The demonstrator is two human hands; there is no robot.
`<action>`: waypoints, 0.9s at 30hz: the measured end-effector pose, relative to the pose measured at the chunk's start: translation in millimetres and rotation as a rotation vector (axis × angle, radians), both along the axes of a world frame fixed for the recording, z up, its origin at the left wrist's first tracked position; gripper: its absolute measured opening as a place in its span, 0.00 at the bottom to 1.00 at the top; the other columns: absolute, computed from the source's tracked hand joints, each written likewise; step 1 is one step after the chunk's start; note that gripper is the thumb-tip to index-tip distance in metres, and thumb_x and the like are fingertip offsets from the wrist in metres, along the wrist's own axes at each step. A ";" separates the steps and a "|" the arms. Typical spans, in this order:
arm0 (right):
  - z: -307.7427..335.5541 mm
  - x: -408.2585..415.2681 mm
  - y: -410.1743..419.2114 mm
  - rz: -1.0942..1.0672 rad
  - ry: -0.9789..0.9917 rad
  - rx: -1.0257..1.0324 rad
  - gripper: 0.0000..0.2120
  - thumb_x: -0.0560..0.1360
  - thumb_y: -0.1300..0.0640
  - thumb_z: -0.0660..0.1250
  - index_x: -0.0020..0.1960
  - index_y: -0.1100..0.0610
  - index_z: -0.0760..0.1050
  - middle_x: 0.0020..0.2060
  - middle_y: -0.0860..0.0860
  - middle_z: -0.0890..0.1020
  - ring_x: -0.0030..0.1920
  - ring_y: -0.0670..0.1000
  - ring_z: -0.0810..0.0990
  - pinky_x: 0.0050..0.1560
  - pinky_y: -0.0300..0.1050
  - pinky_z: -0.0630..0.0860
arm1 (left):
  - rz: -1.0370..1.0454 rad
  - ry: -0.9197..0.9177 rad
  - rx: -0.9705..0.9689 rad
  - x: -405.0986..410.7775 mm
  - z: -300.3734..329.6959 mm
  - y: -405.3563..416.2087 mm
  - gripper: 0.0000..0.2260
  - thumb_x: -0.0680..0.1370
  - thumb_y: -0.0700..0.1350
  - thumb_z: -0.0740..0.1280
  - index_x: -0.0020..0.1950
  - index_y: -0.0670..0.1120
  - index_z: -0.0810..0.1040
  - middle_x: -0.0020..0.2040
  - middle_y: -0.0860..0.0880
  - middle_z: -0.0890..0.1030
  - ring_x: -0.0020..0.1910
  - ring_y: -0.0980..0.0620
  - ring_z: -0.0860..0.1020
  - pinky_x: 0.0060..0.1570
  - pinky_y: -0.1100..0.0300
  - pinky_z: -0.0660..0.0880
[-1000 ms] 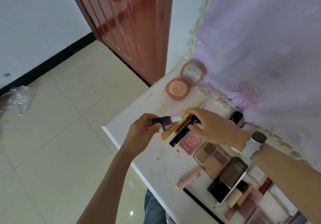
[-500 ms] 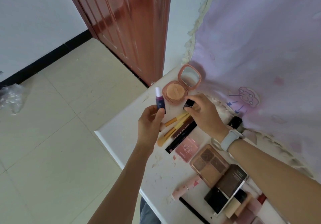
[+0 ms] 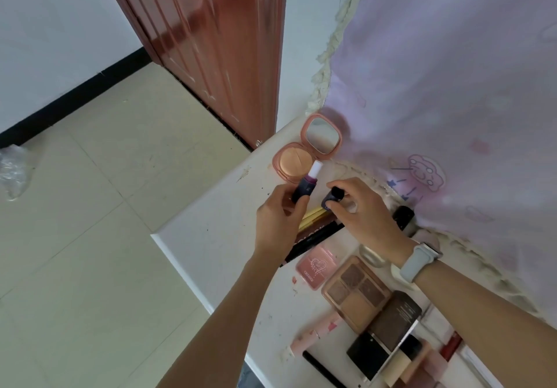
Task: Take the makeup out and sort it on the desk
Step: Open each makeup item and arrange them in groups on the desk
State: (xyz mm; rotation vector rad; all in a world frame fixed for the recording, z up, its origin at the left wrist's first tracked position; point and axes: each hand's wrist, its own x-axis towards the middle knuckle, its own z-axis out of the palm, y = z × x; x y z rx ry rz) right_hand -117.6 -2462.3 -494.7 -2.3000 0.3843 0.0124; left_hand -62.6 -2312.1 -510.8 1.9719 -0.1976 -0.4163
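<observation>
My left hand (image 3: pixel 278 222) grips a dark blue lipstick tube (image 3: pixel 304 188) upright, its pale stick pointing up toward the open pink powder compact (image 3: pixel 297 161). Just to its right, my right hand (image 3: pixel 364 210) pinches the tube's dark cap (image 3: pixel 331 198) between thumb and fingers, a short gap from the tube. Both hands hover over the white desk (image 3: pixel 217 237). Under them lie yellow-handled brushes (image 3: pixel 312 217) and a black pencil (image 3: pixel 313 241), partly hidden.
On the desk lie a small pink blush case (image 3: pixel 316 265), a brown eyeshadow palette (image 3: pixel 355 292), a dark box (image 3: pixel 391 318), a pink tube (image 3: pixel 316 332) and further cosmetics at the lower right. A lilac cloth (image 3: pixel 452 86) hangs behind. The desk's left edge drops to tiled floor beside a red door (image 3: pixel 211 41).
The cap came off the lipstick tube. My left hand turned the tube from lying sideways to upright, and my right hand lifted off the desk with the cap beside it.
</observation>
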 end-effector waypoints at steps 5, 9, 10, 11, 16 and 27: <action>0.3 1.4 -1.5 -0.048 0.052 0.058 0.14 0.75 0.61 0.65 0.60 0.55 0.73 0.52 0.51 0.76 0.52 0.50 0.76 0.54 0.44 0.74 | 0.064 0.057 -0.018 -12.8 -4.8 -0.8 0.06 0.77 0.47 0.65 0.51 0.57 0.70 0.41 0.66 0.74 0.38 0.70 0.76 0.35 0.77 0.72; -0.4 -1.6 -4.9 -0.063 0.037 0.049 0.14 0.74 0.61 0.66 0.60 0.56 0.74 0.50 0.48 0.75 0.52 0.49 0.74 0.54 0.39 0.69 | 0.053 0.067 -0.025 -13.4 -2.9 -4.6 0.11 0.77 0.45 0.64 0.55 0.59 0.70 0.41 0.68 0.74 0.40 0.71 0.76 0.41 0.74 0.75; -0.8 -0.8 -6.3 -0.084 0.025 0.043 0.14 0.74 0.61 0.66 0.60 0.56 0.74 0.50 0.48 0.75 0.51 0.48 0.73 0.53 0.35 0.66 | 0.052 0.065 -0.034 -11.5 -2.7 -7.2 0.13 0.78 0.44 0.64 0.58 0.59 0.71 0.42 0.67 0.75 0.42 0.69 0.76 0.41 0.75 0.74; -1.2 0.7 -7.6 -0.107 0.018 0.048 0.15 0.74 0.61 0.66 0.60 0.56 0.73 0.50 0.48 0.74 0.51 0.47 0.73 0.52 0.34 0.65 | 0.047 0.063 -0.036 -9.4 -2.2 -10.4 0.13 0.78 0.43 0.63 0.60 0.56 0.73 0.43 0.64 0.76 0.43 0.66 0.77 0.41 0.75 0.73; -5.9 9.6 -13.6 -0.202 -0.009 0.076 0.14 0.74 0.62 0.67 0.59 0.57 0.73 0.49 0.46 0.73 0.50 0.44 0.71 0.49 0.28 0.64 | 0.001 -0.002 -0.025 -2.2 2.7 -30.3 0.11 0.76 0.40 0.66 0.58 0.45 0.76 0.51 0.51 0.77 0.46 0.56 0.78 0.42 0.75 0.73; -10.4 12.6 -27.3 -0.171 -0.058 0.007 0.16 0.72 0.66 0.66 0.60 0.60 0.73 0.50 0.49 0.72 0.49 0.47 0.72 0.48 0.30 0.64 | -0.067 -0.164 0.271 2.7 6.2 -59.7 0.06 0.77 0.47 0.64 0.51 0.46 0.77 0.42 0.49 0.81 0.40 0.46 0.77 0.39 0.51 0.74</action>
